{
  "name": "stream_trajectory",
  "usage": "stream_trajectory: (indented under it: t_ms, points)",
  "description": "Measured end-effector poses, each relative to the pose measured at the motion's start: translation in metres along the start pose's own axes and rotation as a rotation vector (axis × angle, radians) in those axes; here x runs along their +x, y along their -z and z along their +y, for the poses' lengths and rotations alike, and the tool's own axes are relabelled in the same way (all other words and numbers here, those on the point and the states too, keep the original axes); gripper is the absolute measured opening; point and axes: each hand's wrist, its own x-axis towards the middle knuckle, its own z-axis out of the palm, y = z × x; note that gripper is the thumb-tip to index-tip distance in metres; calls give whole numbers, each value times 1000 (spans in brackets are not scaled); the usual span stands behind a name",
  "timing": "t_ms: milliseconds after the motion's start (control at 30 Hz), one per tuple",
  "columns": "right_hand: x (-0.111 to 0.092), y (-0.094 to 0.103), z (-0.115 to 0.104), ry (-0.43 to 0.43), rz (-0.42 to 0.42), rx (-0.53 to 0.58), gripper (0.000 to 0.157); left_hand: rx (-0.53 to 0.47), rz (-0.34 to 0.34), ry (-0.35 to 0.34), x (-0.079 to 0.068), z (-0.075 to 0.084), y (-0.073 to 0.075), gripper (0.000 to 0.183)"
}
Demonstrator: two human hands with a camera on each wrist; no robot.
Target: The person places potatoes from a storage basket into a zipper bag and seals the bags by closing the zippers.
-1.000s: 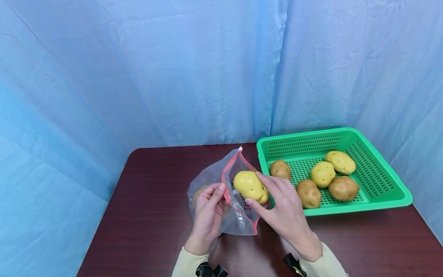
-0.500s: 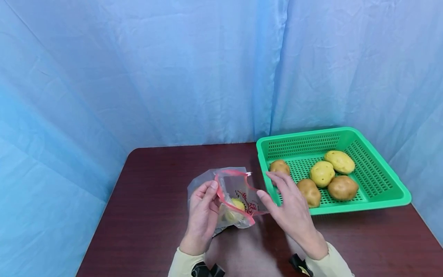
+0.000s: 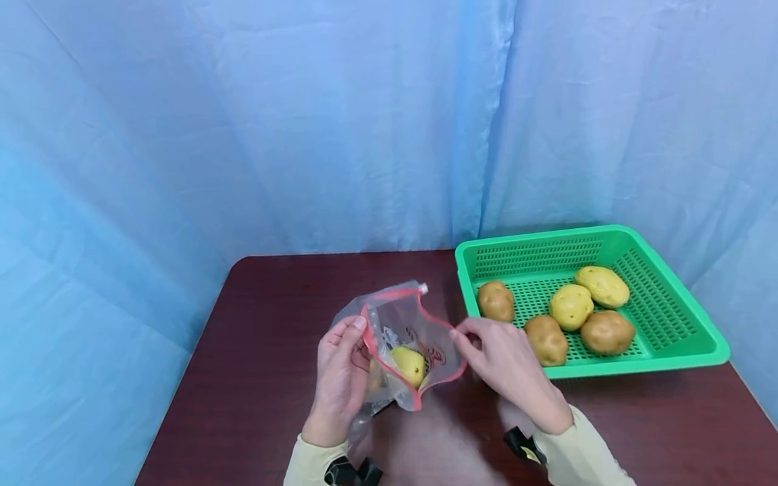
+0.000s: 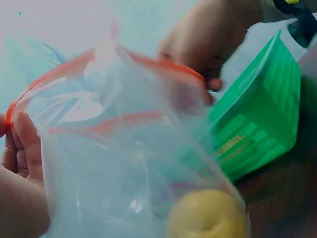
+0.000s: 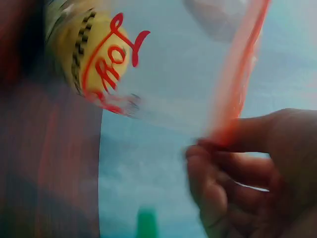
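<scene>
Bag (image 3: 398,320) held wide between left grip (image 3: 337,378) and right grip (image 3: 513,361)

A dark tabletop (image 3: 273,324) stretches beneath both grips as I look on. Just past the right grip sits a green basket (image 3: 656,364) with five potatoes (image 3: 571,308) in it, brown and yellow. The clear bag fills the space between the grips, its red-edged mouth (image 3: 390,295) pinched on one side by the left and on the other by the right. A yellow potato (image 3: 409,366) lies inside. A white tab (image 3: 423,288) marks the mouth's corner, beyond both grips.

I'd judge the step to be filling; if more is to go in, the next move wants a steady left pinch and the right grip freed for the basket.
</scene>
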Motion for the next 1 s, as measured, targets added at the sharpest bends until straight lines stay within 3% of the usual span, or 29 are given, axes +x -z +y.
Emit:
stream_trajectory:
  t_ms: [133, 233, 367, 467, 600, 800, 1000]
  points:
    - [23, 5, -19, -11, 82, 151, 14, 74, 23, 26, 1, 2, 2, 22]
    - [38, 9, -36, 57, 131, 246, 14, 122, 28, 45, 1, 4, 1, 21]
    - [50, 16, -51, 171, 175, 316, 13, 120, 38, -18, 1, 12, -4, 22]
    - [52, 20, -52, 193, 216, 360, 12, 109, 32, -76, 1, 18, -7, 21]
    - [46, 20, -40, 156, 257, 350, 10, 115, 14, -52, 1, 19, -8, 21]
    - [27, 10, -18, 57, 197, 325, 11, 123, 7, 67, -3, 9, -4, 21]
    - [11, 17, -1, -43, 169, 311, 17, 118, 5, 80, -6, 5, -3, 18]
